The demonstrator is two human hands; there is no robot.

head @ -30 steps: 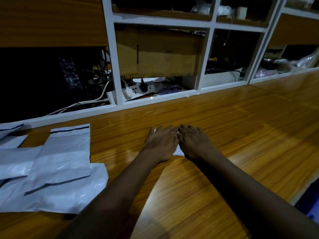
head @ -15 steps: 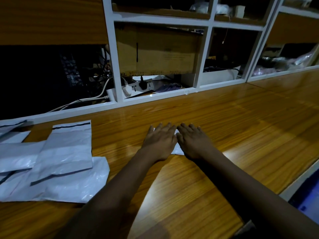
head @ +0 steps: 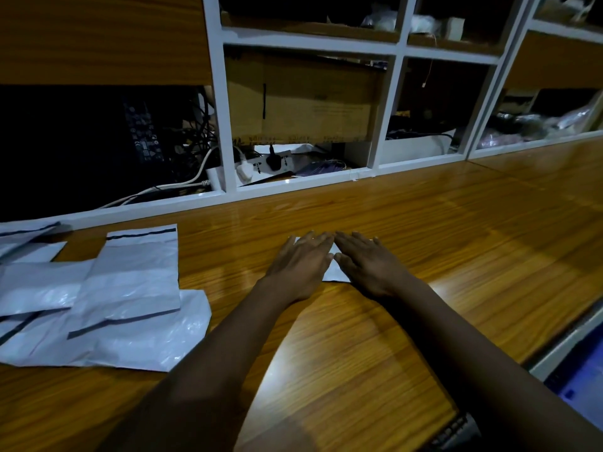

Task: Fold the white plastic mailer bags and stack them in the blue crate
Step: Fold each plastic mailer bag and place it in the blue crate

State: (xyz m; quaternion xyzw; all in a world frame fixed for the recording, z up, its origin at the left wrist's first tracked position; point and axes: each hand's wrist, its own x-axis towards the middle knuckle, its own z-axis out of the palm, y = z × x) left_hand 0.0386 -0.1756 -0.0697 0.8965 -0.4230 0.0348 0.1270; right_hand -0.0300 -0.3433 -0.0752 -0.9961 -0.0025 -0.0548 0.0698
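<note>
Both hands lie flat, palms down, side by side at frame centre on the wooden table [head: 424, 223]: left hand [head: 301, 264] and right hand [head: 367, 265], fingers straight and close together, forefinger tips nearly touching, pressing a small folded white mailer bag [head: 334, 272] of which only a sliver shows between them. Loose pile of unfolded white mailer bags [head: 98, 305] with dark seal strips sits overlapping at left of frame, well apart from the hands. White shelf frame [head: 225, 109] with a cardboard box [head: 303, 96] and a power strip [head: 270, 163] across top; blue crate [head: 577, 383] edge maybe at lower right, cannot tell for sure.
</note>
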